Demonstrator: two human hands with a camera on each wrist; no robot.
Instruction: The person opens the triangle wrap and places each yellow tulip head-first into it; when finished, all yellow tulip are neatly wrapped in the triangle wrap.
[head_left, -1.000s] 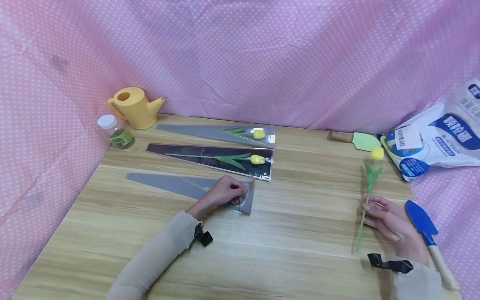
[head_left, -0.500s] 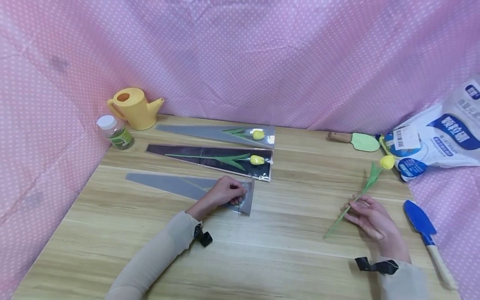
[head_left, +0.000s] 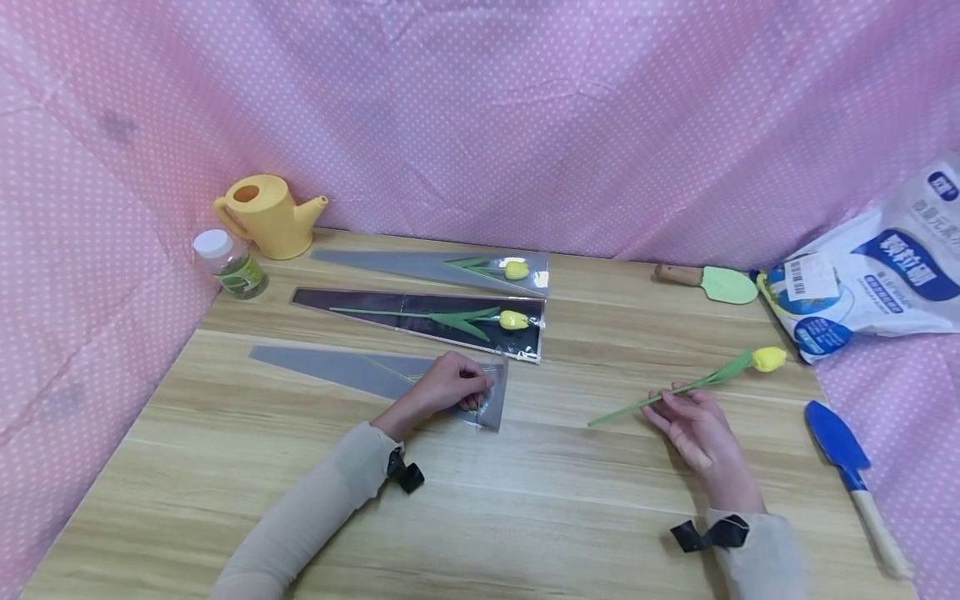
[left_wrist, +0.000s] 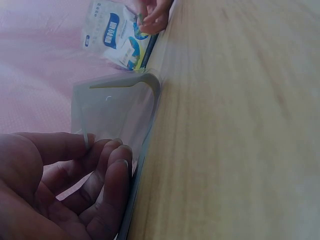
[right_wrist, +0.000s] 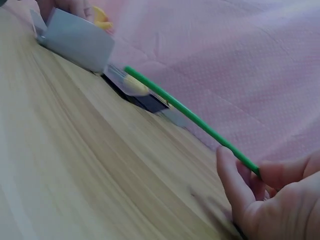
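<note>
My left hand (head_left: pixel 452 382) pinches the upper film at the wide end of a grey flower sleeve (head_left: pixel 322 367) on the table; in the left wrist view the lifted film (left_wrist: pixel 107 107) stands away from the lower layer. Between the thumb and fingers of my right hand (head_left: pixel 697 429) is the stem of a yellow artificial tulip (head_left: pixel 768 359). Its bloom points right, and the bare stem end (right_wrist: pixel 150 85) points left, toward the sleeve's wide end and apart from it. Behind lie a dark sleeve (head_left: pixel 375 302) and another grey sleeve (head_left: pixel 390 260), each with a yellow tulip inside.
At the back left stand a yellow watering can (head_left: pixel 281 221) and a white-capped jar (head_left: pixel 242 271). On the right are a green hand shovel (head_left: pixel 727 284), a white and blue bag (head_left: pixel 892 267) and a blue trowel (head_left: pixel 840 437). Pink dotted cloth (head_left: pixel 480 125) hangs behind the wooden table (head_left: pixel 570 517).
My right hand has moved left with the tulip, turning it from nearly upright to a shallow slant with its stem end toward the sleeve. The left hand stays in place.
</note>
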